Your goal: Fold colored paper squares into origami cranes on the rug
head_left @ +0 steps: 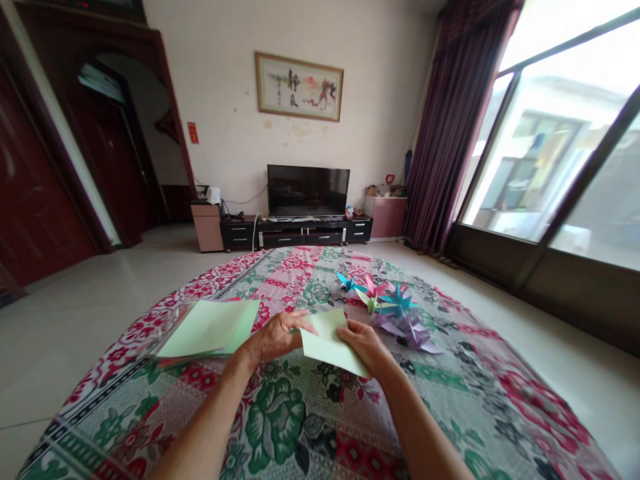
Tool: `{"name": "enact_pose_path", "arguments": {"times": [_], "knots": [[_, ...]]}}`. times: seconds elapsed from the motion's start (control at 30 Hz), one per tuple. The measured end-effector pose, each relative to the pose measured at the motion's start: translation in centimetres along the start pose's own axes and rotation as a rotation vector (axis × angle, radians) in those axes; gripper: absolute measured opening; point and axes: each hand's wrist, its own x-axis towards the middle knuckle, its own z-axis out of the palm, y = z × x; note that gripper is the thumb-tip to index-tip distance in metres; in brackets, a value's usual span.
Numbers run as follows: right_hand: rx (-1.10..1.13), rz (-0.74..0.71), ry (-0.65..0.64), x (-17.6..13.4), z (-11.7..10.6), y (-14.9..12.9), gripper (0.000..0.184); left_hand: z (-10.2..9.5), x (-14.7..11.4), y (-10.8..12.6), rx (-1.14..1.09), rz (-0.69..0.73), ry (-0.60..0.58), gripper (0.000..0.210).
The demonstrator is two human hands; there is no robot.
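Observation:
A pale green sheet of paper (327,343) is held between my two hands above the patterned tablecloth. My right hand (367,345) grips its right edge, thumb on top and fingers underneath. At the left edge is my left hand (280,337), its fingers closed on the paper and partly hidden behind it. To the left lies a stack of coloured paper (210,327) with light green sheets on top. Several folded paper cranes in blue, pink, green and purple sit to the right, among them a blue crane (399,301) and a purple crane (416,333).
The round table has a red, green and grey flowered tablecloth (275,420). Beyond it, a television (309,191) stands on a low black cabinet (285,238) against the wall. A dark purple curtain (455,127) hangs beside the window on the right.

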Motion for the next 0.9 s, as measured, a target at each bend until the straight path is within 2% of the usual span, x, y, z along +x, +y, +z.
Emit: {"name": "enact_pose_path", "arguments": {"times": [0.1, 0.17, 0.2, 0.27, 0.33, 0.4, 0.47, 0.53, 0.6, 0.67, 0.73, 0.83, 0.9], "knots": [[-0.045, -0.002, -0.069, -0.6, 0.1, -0.7, 0.028, -0.3, -0.3, 0.5, 0.005, -0.103, -0.079, 0.027], [-0.087, -0.011, -0.108, -0.9, 0.2, -1.2, 0.028, -0.5, -0.5, 1.1, 0.037, -0.115, -0.137, 0.030], [-0.111, -0.016, -0.104, -0.9, 0.2, -1.4, 0.029, -0.6, -0.5, 1.3, 0.056, -0.102, -0.162, 0.032], [-0.123, -0.031, -0.013, -0.8, 0.3, -1.6, 0.037, -0.7, -0.4, 1.5, 0.103, -0.044, -0.170, 0.032], [-0.071, -0.039, 0.118, -0.5, 0.3, -1.3, 0.049, -0.4, -0.1, 1.2, 0.175, 0.009, -0.121, 0.030], [-0.010, -0.061, 0.222, -0.2, 0.3, -1.0, 0.056, 0.1, 0.1, 0.3, 0.316, -0.012, -0.001, 0.032], [-0.050, -0.158, 0.297, -0.1, 0.3, -0.9, 0.057, 0.8, 0.1, -0.6, 0.464, -0.064, 0.106, 0.036], [-0.199, -0.313, 0.330, -0.4, 0.4, -1.2, 0.053, 1.6, 0.1, -1.2, 0.563, -0.072, 0.110, 0.036], [-0.377, -0.426, 0.240, -1.0, 0.7, -1.7, 0.046, 2.3, 0.0, -1.4, 0.604, -0.069, 0.079, 0.032], [-0.502, -0.416, 0.036, -1.7, 1.0, -2.2, 0.042, 2.8, -0.1, -1.3, 0.605, -0.091, 0.076, 0.029], [-0.606, -0.423, -0.094, -2.3, 1.2, -2.5, 0.042, 2.8, -0.1, -1.1, 0.567, -0.116, 0.093, 0.026], [-0.728, -0.482, -0.187, -2.5, 1.3, -2.3, 0.044, 2.4, -0.2, -0.9, 0.455, -0.134, 0.104, 0.027], [-0.799, -0.486, -0.192, -2.1, 1.2, -1.8, 0.030, 2.0, -0.2, -1.0, 0.375, -0.159, 0.115, 0.028]]}}
